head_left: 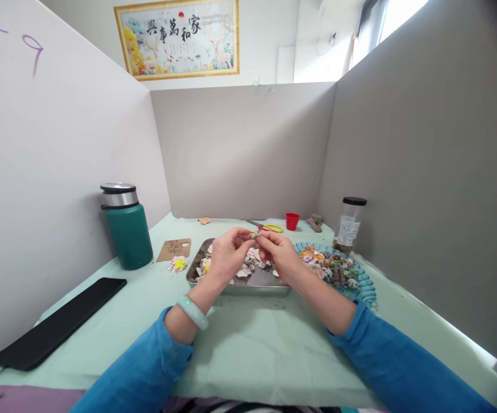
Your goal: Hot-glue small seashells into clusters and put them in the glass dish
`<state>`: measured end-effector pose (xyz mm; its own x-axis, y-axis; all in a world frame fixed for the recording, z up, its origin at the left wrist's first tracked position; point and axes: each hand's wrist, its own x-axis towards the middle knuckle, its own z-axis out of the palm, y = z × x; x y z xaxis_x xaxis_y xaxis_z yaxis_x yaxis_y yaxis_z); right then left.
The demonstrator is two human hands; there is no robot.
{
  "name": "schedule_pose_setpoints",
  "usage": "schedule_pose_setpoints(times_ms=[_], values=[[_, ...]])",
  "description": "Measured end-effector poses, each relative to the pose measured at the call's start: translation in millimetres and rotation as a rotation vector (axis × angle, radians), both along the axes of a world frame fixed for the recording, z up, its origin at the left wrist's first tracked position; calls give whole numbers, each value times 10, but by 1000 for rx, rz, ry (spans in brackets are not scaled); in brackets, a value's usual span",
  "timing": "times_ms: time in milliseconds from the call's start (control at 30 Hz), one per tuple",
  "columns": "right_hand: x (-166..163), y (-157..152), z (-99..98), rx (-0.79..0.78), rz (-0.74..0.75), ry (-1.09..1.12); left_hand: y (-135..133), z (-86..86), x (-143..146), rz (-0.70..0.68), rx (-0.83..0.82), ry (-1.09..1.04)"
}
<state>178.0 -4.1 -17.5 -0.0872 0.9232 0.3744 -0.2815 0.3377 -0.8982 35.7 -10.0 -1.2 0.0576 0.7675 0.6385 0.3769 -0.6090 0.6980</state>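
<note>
My left hand (pixel 230 252) and my right hand (pixel 277 251) meet above a metal tray (pixel 269 287). Both pinch one small speckled piece (pixel 254 234) between thumbs and fingertips. It looks like a shell, though it is too small to tell for certain. Below the hands, the tray holds many white and brownish shell-like pieces (pixel 243 272). By my right forearm stands a blue ribbed plate (pixel 366 287) heaped with colourful shells and small ornaments (pixel 317 267). Left of the tray lies a white round piece with a yellow flower (pixel 178 264).
A green bottle (pixel 128 235), a brown card (pixel 174 249) and a long black slab (pixel 61 321) are at the left. Farther back are yellow-handled scissors (pixel 274 228), a red cup (pixel 292 222) and a black-lidded jar (pixel 348 226). Grey panels (pixel 243 152) enclose the table.
</note>
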Motion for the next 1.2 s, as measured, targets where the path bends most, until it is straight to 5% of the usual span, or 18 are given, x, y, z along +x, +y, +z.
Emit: schedule_pose_setpoints(times_ms=[400, 667, 1000, 1200], values=[[19, -27, 58, -38, -94, 72, 49, -6, -46, 55, -48, 99], [59, -4, 79, -43, -140, 69, 19, -123, 66, -48, -24, 792], [56, -1, 83, -51, -148, 64, 25, 72, -179, 369, -71, 1049], [63, 10, 72, -75, -156, 72, 20, 104, -342, 406, -295, 1202]])
